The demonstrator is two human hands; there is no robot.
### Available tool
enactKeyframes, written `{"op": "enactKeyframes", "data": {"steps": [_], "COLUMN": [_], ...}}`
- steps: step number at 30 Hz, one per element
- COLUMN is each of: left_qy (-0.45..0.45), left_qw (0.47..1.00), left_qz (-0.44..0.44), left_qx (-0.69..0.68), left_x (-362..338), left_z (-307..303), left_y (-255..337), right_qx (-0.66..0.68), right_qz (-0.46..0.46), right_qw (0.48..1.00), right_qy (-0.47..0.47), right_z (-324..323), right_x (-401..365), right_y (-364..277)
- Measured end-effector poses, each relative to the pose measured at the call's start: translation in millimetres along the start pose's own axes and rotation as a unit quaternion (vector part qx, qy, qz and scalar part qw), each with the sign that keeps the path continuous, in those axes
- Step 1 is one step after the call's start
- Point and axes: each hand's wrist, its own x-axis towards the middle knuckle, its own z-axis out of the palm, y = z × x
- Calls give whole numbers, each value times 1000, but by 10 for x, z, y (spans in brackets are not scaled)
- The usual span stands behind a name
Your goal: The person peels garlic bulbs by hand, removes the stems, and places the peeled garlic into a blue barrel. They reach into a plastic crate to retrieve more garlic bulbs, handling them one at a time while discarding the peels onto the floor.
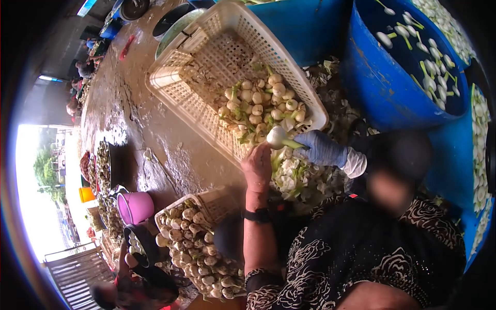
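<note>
Neither of my own hands shows in the head view. Close in front, a person in black patterned clothing (361, 248) fills the lower right. This person's blue-gloved hand (323, 150) holds a white bulb vegetable with a green stalk (278, 137). Their bare hand (257, 166), with a black band on the wrist, touches the bulb's other end. Both hands are over a heap of white-green trimmings (299, 178), beside a tilted cream plastic crate (175, 77) with several white bulbs (261, 106) in its lower corner.
A second crate (217, 201) heaped with bulbs lies at the lower middle. Blue tubs (377, 88) with bulbs floating in water stand at the upper right. The brown floor (129, 103) is wet; a pink bucket (137, 206) and another person (134, 284) are at the lower left.
</note>
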Motion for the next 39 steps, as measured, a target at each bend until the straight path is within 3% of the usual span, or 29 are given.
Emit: {"op": "enactKeyframes", "data": {"steps": [2,6,9,11,13,15,17,20,25,31,35,37,39], "left_qy": [4,-2,-16,-37,-48,-142,-116,-123,-129,-176,-149,-219,-219], "left_qw": [996,995,993,967,965,950,957,970,967,957,964,952,965], "left_qz": [70,57,-14,-125,-140,-156,-143,-208,-206,-206,-197,-214,-77], "left_qx": [59,78,117,219,215,228,224,15,-72,-104,-97,-4,123], "left_x": [-6,-22,-45,-64,-114,-173,-193,-37,-47,-53,-113,-133,-286], "left_z": [21,22,28,41,27,48,88,1,36,-17,84,139,334], "left_y": [-52,-34,-159,-327,-410,-485,-514,-224,-52,-19,-221,-360,-485], "right_qx": [-1,-10,-5,1,4,7,-34,-136,-173,-127,-75,-58,190], "right_qz": [-30,8,-13,-58,-62,-64,-30,37,35,-5,-29,-54,126], "right_qw": [1000,999,998,994,995,996,999,990,980,989,993,991,963], "right_qy": [-7,-49,-61,-92,-77,-61,3,-19,-90,-79,-92,-104,-143], "right_z": [9,-39,-61,-133,-121,-89,-24,-61,-99,-120,-100,-195,-408], "right_x": [1,3,4,14,20,20,-6,-32,-20,-19,-6,24,49], "right_y": [64,-9,-16,-87,-49,38,140,47,-51,68,229,181,33]}}
